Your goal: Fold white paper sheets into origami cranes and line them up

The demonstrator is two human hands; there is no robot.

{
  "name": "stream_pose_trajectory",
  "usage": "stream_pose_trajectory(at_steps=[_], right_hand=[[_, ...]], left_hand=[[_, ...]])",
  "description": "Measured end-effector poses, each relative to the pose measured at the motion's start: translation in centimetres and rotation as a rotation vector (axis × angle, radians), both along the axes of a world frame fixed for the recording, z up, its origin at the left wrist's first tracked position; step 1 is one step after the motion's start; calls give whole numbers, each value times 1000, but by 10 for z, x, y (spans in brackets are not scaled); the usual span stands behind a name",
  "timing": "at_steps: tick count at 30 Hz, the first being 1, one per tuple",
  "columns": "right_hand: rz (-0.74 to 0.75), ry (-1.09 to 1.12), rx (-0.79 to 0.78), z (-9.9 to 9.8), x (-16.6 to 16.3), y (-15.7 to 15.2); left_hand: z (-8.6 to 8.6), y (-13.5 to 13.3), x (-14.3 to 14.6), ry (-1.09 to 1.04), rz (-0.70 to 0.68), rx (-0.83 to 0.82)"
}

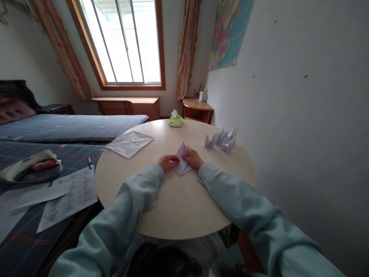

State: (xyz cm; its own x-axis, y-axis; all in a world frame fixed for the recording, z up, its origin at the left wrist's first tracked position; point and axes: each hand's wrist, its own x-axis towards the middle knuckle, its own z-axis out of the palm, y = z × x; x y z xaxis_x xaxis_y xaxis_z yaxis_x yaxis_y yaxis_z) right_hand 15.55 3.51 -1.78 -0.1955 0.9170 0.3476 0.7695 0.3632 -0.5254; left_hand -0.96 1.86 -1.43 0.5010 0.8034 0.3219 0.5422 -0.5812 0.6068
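A partly folded piece of white paper (182, 163), kite-shaped with a raised flap, lies on the round beige table (178, 207) in front of me. My left hand (167, 161) pinches its left side with curled fingers. My right hand (192, 157) grips the right side of the same paper, fingers closed on the fold. Both forearms in pale blue sleeves rest on the tabletop.
A creased white square sheet (129, 143) lies at the table's left. Several folded paper cranes (221, 140) stand at the right, a green tissue pack (175, 120) at the far edge. A bed with printed papers (67, 198), a pen (90, 162) and a pouch (30, 163) lies left; a wall is close on the right.
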Motion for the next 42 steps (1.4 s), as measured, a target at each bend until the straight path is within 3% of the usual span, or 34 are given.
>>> stream_pose_trajectory(at_steps=[3, 7, 14, 23, 30, 35, 38, 42], right_hand=[[77, 126, -48, 0, 1, 1], [159, 300, -116, -1, 1, 3], [404, 543, -274, -6, -1, 4], [504, 480, -312, -1, 0, -3], [409, 293, -153, -1, -3, -6], [354, 177, -106, 1, -4, -7], [415, 200, -157, 2, -4, -8], [527, 233, -196, 3, -6, -12]], left_hand=[[-3, 6, -3, -9, 12, 81], [-8, 14, -7, 51, 198, 166], [-8, 15, -4, 135, 209, 20], [-4, 14, -6, 168, 240, -30], [-6, 16, -8, 145, 303, -35], [-5, 13, -6, 78, 236, -78], [-2, 11, -5, -38, 140, -162], [6, 9, -3, -142, 139, -60]])
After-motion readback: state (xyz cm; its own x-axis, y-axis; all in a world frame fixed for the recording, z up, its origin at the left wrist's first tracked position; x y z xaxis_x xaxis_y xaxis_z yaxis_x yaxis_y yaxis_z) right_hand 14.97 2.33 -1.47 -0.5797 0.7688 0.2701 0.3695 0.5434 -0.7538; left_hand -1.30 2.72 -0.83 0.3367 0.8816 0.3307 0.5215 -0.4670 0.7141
